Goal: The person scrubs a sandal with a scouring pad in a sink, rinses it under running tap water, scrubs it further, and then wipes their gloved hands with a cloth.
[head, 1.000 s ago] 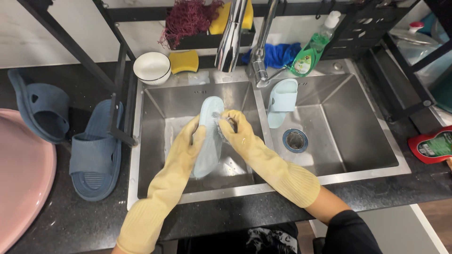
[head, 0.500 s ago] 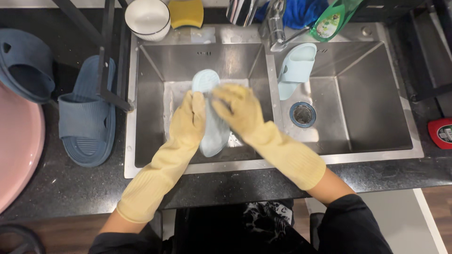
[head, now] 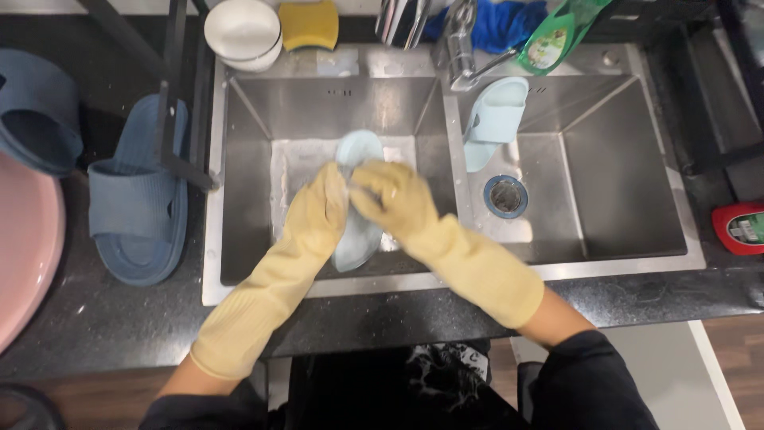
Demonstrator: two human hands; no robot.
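Yellow rubber gloves cover both hands of the person, who stands at a steel double sink [head: 239, 271] in the middle of the frame. The left hand [head: 318, 215] grips a pale blue slipper [head: 358, 151] from the side, fingers closed around its edge, and holds it over the left basin, near the basin floor. The right hand [head: 394, 199] lies on top of the slipper, fingers bent and pressed on it; whether it holds something small underneath, I cannot tell. A second pale blue slipper [head: 493, 119] leans against the wall between the two basins, in the right basin, just above the drain [head: 506, 196].

On the black table [head: 119, 318] at the left of the frame lies a dark blue slipper [head: 131, 211], and another dark blue one [head: 36, 111] is at the left edge. A pink basin [head: 20, 255] shows partly at the lower left. At the top of the frame stand a white bowl [head: 241, 32], a yellow sponge [head: 309, 24], a blue cloth [head: 497, 24] and a green bottle [head: 557, 36]. A red container [head: 742, 227] sits at the right edge.
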